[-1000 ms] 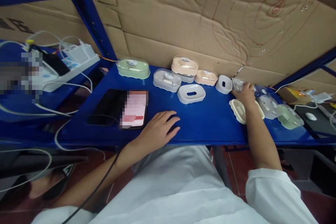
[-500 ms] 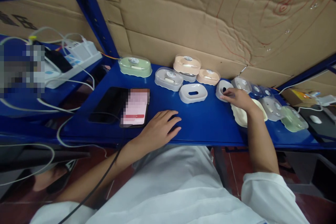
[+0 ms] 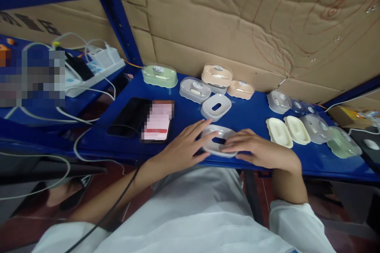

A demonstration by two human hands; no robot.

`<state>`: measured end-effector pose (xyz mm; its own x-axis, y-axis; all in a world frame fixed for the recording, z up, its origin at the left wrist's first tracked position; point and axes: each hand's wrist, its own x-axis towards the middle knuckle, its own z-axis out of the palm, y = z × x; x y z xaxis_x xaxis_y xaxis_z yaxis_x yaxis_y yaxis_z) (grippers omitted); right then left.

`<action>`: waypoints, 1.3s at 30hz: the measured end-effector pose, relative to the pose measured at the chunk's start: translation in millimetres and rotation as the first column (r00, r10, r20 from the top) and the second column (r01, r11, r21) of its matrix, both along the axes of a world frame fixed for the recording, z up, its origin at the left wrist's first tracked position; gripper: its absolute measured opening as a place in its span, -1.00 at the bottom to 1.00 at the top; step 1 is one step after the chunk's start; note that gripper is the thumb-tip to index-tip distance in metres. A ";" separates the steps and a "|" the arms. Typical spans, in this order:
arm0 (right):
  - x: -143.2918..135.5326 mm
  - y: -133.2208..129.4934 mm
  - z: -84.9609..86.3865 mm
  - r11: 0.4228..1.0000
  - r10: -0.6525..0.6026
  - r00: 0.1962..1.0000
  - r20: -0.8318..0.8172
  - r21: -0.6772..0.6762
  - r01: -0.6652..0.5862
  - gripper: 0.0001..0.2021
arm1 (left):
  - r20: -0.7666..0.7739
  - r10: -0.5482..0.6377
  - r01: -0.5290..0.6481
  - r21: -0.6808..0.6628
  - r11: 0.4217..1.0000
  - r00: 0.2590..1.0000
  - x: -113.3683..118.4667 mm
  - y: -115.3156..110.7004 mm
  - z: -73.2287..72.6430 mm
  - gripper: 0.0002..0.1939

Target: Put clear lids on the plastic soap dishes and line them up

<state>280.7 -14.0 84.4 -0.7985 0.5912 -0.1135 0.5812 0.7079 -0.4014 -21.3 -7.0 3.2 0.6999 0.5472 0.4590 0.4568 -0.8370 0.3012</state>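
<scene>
A pale grey oval soap dish [image 3: 220, 151] with a slot in its base lies near the table's front edge, between my hands. My right hand [image 3: 252, 148] grips its right end, fingers over the rim and inside. My left hand [image 3: 190, 142] is open at its left end, fingers spread, with fingertips over or touching the rim. Just behind stands a second grey soap dish [image 3: 216, 107], tilted a little against a lidded grey soap box [image 3: 195, 90]. Two cream trays [image 3: 279, 132] lie side by side to the right of my right hand.
A lit phone [image 3: 158, 120] and a black device [image 3: 127, 115] lie left. Along the back stand a green soap box [image 3: 159, 76] and peach soap boxes [image 3: 217, 74]. More lidded boxes [image 3: 279, 101] stand right. Cardboard [image 3: 202, 19] rises behind; a power strip [image 3: 97, 75] sits far left.
My right hand has brought the grey soap dish from the back right to the front middle. My left hand has moved slightly right, to its rim. The other grey dish has turned.
</scene>
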 end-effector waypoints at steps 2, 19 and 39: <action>-1.5 5.9 2.0 0.998 0.020 0.998 -0.058 0.069 -0.016 -0.56 | -0.008 -0.011 0.011 0.000 1.000 1.000 -0.2 0.3 -1.0 -0.50; 104.9 -25.7 -48.2 0.767 -0.606 0.795 0.029 0.287 0.574 -0.53 | 0.126 -0.006 -0.002 0.062 0.998 0.992 0.1 -2.2 1.6 -0.74; 5.0 -23.9 -53.3 0.948 -0.252 0.933 -0.257 0.128 0.291 -0.41 | -0.086 -0.065 0.082 0.219 0.972 0.994 1.7 -5.4 3.3 -0.52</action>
